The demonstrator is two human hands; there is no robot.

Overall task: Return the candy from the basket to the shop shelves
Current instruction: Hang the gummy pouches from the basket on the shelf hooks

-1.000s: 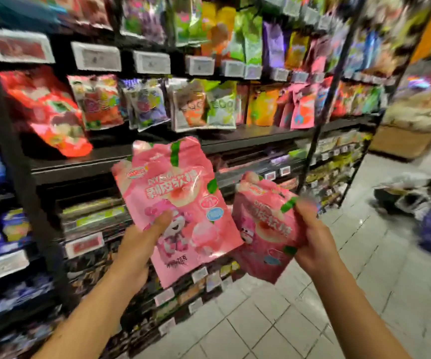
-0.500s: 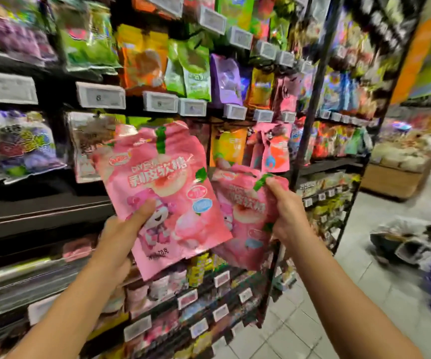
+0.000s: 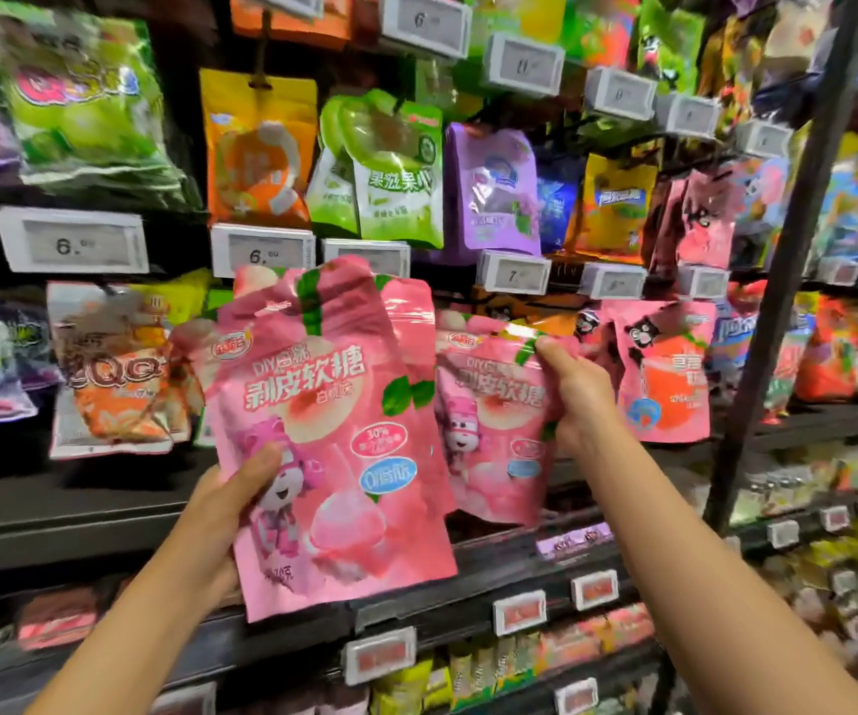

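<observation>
Two pink peach gummy pouches are held up in front of the candy shelves. The larger-looking pouch (image 3: 334,446) is gripped at its lower left edge by the left hand (image 3: 225,513), whose thumb is pressed across the printed cartoon figure while the remaining fingers are hidden behind the pack. A second pink pouch (image 3: 493,420) of the same design is pinched at its upper right corner by the right hand (image 3: 579,394), with the thumb laid on the front near the green leaf print and the fingers curled behind. The second pouch is partly overlapped by the first along its left side, and both are raised level with the middle shelf (image 3: 81,513).

Behind them, hanging packs are seen: an orange pouch (image 3: 256,152), a green pouch (image 3: 396,172), a purple pouch (image 3: 493,193) and a yellow pouch (image 3: 617,203). White price tags (image 3: 73,240) are clipped along the rails beneath each row. To the right of the second pouch, pink packs with a black bear print (image 3: 669,374) are displayed. A dark upright post (image 3: 798,250) is seen at the right of the shelving. The basket is not in view.
</observation>
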